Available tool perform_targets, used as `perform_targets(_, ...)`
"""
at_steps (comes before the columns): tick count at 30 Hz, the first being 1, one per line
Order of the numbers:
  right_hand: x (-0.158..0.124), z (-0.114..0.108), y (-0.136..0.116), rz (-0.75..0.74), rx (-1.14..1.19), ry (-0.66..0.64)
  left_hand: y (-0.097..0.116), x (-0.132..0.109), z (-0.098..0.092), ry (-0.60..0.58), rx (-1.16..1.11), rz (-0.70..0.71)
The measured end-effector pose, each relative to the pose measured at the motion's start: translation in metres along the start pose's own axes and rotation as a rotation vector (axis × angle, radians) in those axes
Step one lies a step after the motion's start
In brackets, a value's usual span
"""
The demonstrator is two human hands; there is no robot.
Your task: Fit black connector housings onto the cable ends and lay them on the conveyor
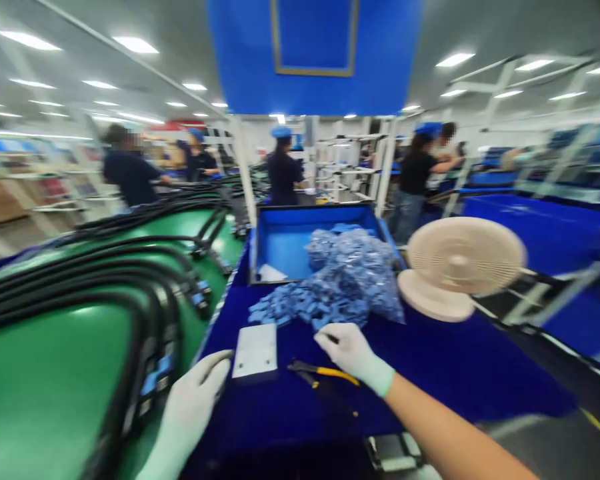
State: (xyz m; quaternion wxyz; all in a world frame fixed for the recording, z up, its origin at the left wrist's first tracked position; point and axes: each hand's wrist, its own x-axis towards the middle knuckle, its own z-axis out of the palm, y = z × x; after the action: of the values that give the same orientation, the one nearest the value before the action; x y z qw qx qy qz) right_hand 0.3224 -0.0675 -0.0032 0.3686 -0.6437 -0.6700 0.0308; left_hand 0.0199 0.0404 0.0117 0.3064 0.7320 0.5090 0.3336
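My left hand (pixel 195 397), in a white glove, is at the left edge of the blue-covered table, its fingers stretched forward and slightly bent; I see nothing in it. Close to its fingertips lies a flat white plate (pixel 255 351) with small dark holes. My right hand (pixel 347 350), also gloved, is closed in a pinch in front of a heap of small blue plastic pieces (pixel 300 301). A dark spot shows between its fingers, too small to name. Just left of and below that hand are pliers (pixel 337 375) with yellow-and-black handles.
Behind the heap, a clear bag of blue pieces (pixel 360 260) leans into a blue bin (pixel 283 233). A beige fan (pixel 465 257) stands at the right. Thick black cables (pixel 135 293) with blue connectors lie across a green table (pixel 70 367) at left. Several people work farther back.
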Motion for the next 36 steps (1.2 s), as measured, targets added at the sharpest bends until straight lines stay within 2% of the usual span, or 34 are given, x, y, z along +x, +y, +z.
perform_targets(1, 0.007, 0.0, -0.001, -0.031, 0.042, -0.017, -0.01, -0.009, -0.015, -0.018, -0.038, -0.032)
perform_targets(3, 0.025, 0.002, -0.005, -0.084, 0.098, -0.056, -0.018, -0.019, -0.027, -0.049, -0.171, -0.073)
perform_targets(8, 0.056, 0.018, -0.015, -0.143, 0.152, -0.107, -0.015, -0.02, -0.018, -0.045, -0.361, -0.188)
perform_targets(11, 0.053, 0.035, -0.01, -0.161, 0.193, -0.155, -0.016, -0.022, -0.016, -0.035, -0.374, -0.187)
perform_targets(14, 0.044, 0.043, -0.001, -0.12, 0.237, -0.184, -0.016, -0.025, -0.018, -0.029, -0.362, -0.196)
perform_targets(17, 0.041, 0.038, 0.004, -0.046, 0.263, -0.178, -0.011, -0.026, -0.018, -0.029, -0.27, -0.21)
perform_targets(21, 0.043, 0.034, 0.004, -0.003, 0.288, -0.184, -0.004, -0.025, -0.018, -0.082, -0.118, -0.137)
perform_targets(25, 0.045, 0.038, 0.005, 0.021, 0.295, -0.182, -0.005, -0.022, -0.02, -0.148, -0.101, -0.136)
perform_targets(36, 0.042, 0.04, 0.005, 0.034, 0.301, -0.191, -0.012, -0.021, -0.019, -0.11, -0.077, -0.179)
